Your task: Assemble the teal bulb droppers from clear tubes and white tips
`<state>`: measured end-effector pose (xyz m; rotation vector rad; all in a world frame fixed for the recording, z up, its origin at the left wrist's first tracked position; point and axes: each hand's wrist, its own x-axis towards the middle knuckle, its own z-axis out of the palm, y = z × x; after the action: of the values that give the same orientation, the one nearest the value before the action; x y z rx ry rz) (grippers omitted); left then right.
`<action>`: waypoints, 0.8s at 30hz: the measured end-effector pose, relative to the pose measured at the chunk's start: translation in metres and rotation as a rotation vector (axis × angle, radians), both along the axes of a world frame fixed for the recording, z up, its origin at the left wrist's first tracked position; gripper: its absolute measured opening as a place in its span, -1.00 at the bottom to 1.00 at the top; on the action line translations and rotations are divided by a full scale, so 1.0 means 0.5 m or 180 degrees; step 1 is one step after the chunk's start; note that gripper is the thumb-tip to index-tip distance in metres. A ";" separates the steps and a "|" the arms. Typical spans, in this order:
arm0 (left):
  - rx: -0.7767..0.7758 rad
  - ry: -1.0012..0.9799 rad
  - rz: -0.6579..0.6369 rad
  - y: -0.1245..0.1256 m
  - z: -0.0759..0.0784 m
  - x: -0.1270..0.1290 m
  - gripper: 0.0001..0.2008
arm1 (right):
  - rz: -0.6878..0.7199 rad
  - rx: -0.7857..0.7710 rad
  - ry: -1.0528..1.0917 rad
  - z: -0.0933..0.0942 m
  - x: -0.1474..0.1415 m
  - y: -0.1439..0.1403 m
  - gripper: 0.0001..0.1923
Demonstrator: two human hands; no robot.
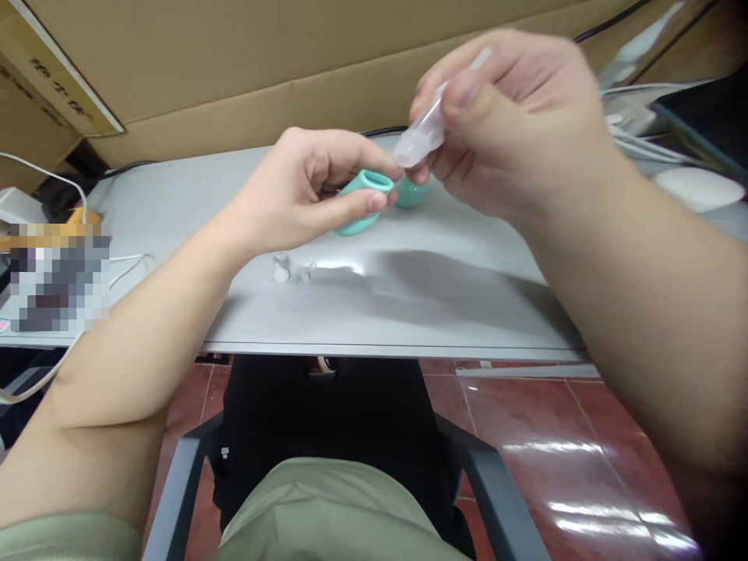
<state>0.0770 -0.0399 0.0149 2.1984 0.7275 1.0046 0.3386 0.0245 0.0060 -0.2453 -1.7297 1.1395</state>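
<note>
My left hand point(327, 175) is closed around a teal hollow sleeve point(358, 222), its oval opening tilted up toward the right. Thumb and fingers pinch its sides above the desk. In my right hand point(502, 117) is a translucent white plastic tube point(421, 139) with a narrow stem, gripped between thumb and fingers. The tube's wider end points down and left, just above and right of the sleeve's opening, apart from it. Behind the hands, a rounded teal piece point(411, 193) is partly hidden. Small white parts point(281, 269) lie on the desk below my left hand.
The grey desk point(245, 312) has a cardboard wall point(234, 62) behind it. A white cable point(44, 378) and a blurred-out object point(58, 280) are at the left. At the right are a white oval object point(698, 188), several cables and a dark box point(710, 117).
</note>
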 end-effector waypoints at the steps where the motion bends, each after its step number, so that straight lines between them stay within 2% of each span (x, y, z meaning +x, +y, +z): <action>1: 0.0080 -0.0012 0.0045 -0.001 -0.001 0.000 -0.76 | -0.0108 0.0046 0.0071 0.004 0.001 0.002 -0.36; 3: 0.0378 0.0159 0.0249 0.001 -0.006 -0.001 -0.74 | -0.0304 0.0097 0.0348 0.005 -0.003 0.007 -0.35; 6: 0.0901 0.0844 0.0457 0.017 -0.016 -0.006 -0.81 | -0.0643 0.0189 0.0829 -0.007 -0.021 0.014 -0.30; 8: 0.1074 0.1247 0.0532 0.030 -0.023 -0.011 -0.84 | -0.0859 0.0311 0.0783 -0.018 -0.030 0.013 -0.29; 11: 0.1113 0.1372 0.0622 0.044 -0.027 -0.014 -0.81 | -0.0962 0.0535 0.0381 -0.027 -0.031 0.003 -0.27; 15: 0.1004 0.1414 0.0742 0.048 -0.024 -0.006 -0.79 | -0.0887 0.0824 -0.0092 -0.027 -0.020 -0.004 -0.21; 20: 0.0960 0.1557 0.0948 0.052 -0.021 -0.001 -0.74 | -0.0923 0.0819 -0.0093 -0.020 -0.014 0.000 -0.23; 24: 0.1020 0.1556 0.0931 0.055 -0.022 -0.004 -0.70 | -0.1036 0.0787 -0.0235 -0.014 -0.010 0.000 -0.30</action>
<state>0.0748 -0.0125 0.0037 2.7178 1.2050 0.7575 0.3334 0.0247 -0.0008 -0.4029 -1.7971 0.6820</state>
